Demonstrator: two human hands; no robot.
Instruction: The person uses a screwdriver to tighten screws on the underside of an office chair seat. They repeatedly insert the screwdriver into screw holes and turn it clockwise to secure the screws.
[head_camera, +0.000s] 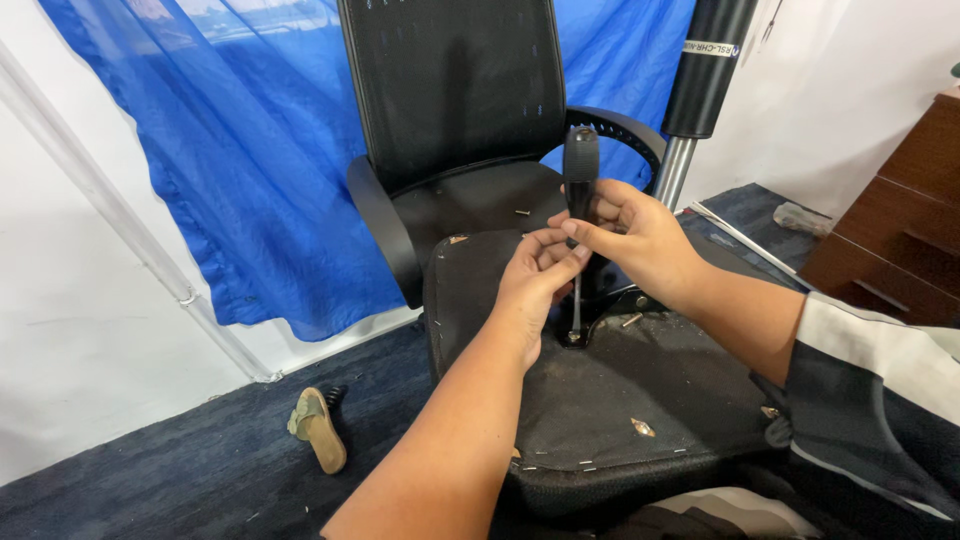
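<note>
- The left forearm is nearest the camera, rising bare from the bottom edge toward the middle of the view.
- Beneath it lies an upturned seat cushion, its black fabric underside facing up, stapled along the near edge and torn in small spots.
- The left hand has its fingers curled in, the fingertips pinched around the lower end of the screwdriver's handle where the metal shaft begins.
- The right hand closes around the handle from the other side, thumb and fingers wrapped on it, touching the left fingertips.
- The right arm wears a sleeve striped dark and pale.
- The screwdriver stands upright, black handle on top, its thin shaft pointing straight down.
- Its tip rests in a small dark recess on the cushion's underside; what sits in the recess is too small to tell.
- A gas lift cylinder, black above and chrome below, rises just behind the right hand.
- A black office chair with mesh back and curved armrests stands behind the cushion.
- Blue netting hangs against the white wall.
- A sandal lies on the dark blue carpet to the left.
- A brown wooden cabinet stands at the right edge.
</note>
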